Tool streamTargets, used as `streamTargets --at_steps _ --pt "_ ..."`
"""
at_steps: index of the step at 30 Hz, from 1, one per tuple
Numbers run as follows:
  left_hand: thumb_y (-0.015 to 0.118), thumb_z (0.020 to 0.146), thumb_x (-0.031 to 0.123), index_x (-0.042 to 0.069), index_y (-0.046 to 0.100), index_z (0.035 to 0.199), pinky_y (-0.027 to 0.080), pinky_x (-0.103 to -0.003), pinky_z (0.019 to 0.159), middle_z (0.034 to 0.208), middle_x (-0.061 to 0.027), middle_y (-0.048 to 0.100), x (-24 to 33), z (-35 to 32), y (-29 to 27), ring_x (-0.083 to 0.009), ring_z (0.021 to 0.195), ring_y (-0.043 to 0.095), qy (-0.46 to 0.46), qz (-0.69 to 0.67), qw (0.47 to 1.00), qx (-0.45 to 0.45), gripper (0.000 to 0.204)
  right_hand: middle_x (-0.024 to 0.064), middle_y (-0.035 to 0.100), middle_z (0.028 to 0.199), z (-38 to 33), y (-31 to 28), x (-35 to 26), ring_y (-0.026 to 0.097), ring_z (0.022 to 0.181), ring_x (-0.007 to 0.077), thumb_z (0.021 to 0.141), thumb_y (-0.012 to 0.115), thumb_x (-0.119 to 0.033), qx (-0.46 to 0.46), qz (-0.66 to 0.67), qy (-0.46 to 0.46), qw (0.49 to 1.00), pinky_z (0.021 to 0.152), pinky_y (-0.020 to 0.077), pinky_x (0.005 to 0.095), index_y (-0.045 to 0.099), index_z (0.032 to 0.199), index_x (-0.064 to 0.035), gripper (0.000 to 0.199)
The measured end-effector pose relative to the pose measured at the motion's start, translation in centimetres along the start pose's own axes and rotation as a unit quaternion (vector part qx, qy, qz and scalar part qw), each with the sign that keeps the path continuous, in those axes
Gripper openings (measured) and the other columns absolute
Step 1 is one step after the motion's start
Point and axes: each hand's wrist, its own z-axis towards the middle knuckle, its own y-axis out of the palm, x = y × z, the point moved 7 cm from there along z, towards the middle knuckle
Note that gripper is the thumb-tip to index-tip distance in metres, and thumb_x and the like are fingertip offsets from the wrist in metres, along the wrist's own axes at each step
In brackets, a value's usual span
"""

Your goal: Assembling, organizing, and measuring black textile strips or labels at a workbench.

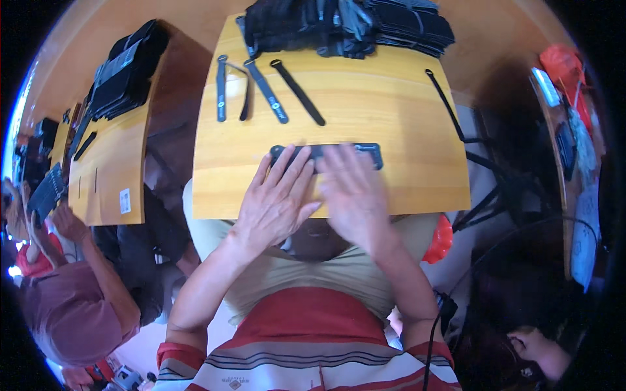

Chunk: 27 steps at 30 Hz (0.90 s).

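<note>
A dark flat strap (371,156) lies crosswise near the front of the wooden table (411,189). My left hand (272,205) rests on its left part, palm down with the fingers stretched. Over the middle and right part is my right hand (355,199), also flat but smeared by motion; whether it touches the strap I cannot tell. Both hands hide much of the strap. Farther off at the left lie a grey strap (222,91) beside a narrow bent one (246,98), another grey strap (267,93) and a black strap (298,94).
A dark heap of straps (293,29) and a bundled stack (414,29) fill the table's far edge. One thin black strap (446,104) hangs over the right edge. At left, a person's hands (65,225) hold dark pieces (47,192) by another table (117,166).
</note>
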Motion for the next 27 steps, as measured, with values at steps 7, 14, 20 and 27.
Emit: streamTargets --at_steps 7,14,20,27 --pt "0.052 0.1 0.047 0.003 0.037 0.155 0.014 -0.048 0.127 0.165 -0.0138 0.031 -0.8 -0.3 1.7 -0.0295 0.155 0.023 0.008 -0.027 0.995 -0.093 0.072 0.0123 0.046 0.156 -3.7 0.1 5.4 0.035 0.149 0.0282 0.098 0.06 -0.041 -0.057 -0.002 0.079 0.995 0.123 0.0245 0.0482 0.052 0.145 -0.0016 0.062" --pt "0.057 0.099 0.047 0.003 0.043 0.152 0.018 -0.047 0.126 0.161 -0.0136 0.039 -3.2 -2.9 0.4 -0.027 0.152 0.031 0.001 -0.032 0.997 -0.071 0.07 0.0123 0.049 0.153 -4.3 -0.4 6.0 0.04 0.146 0.028 0.098 0.06 -0.04 -0.047 0.004 0.077 0.996 0.121 0.0277 0.0491 0.056 0.142 -0.0016 0.059" --pt "0.056 0.1 0.047 0.003 0.043 0.152 0.018 -0.048 0.126 0.16 -0.0154 0.04 -3.5 -3.3 0.8 -0.028 0.152 0.032 0.003 -0.012 0.998 -0.068 0.07 0.0085 0.057 0.146 -3.2 -2.1 6.1 0.05 0.134 0.0281 0.097 0.062 -0.036 -0.039 -0.031 0.072 0.996 0.114 0.0357 0.048 0.063 0.135 -0.0059 0.049" --pt "0.056 0.099 0.048 0.002 0.045 0.15 0.018 -0.048 0.126 0.16 -0.0144 0.04 -3.7 -3.5 0.6 -0.0272 0.152 0.032 -0.002 -0.026 0.998 -0.05 0.07 0.0113 0.069 0.113 1.7 -3.8 14.9 0.062 0.107 0.0353 0.088 0.072 -0.026 0.039 -0.054 0.143 0.987 0.097 0.0483 0.0464 0.069 0.115 -0.007 0.033"
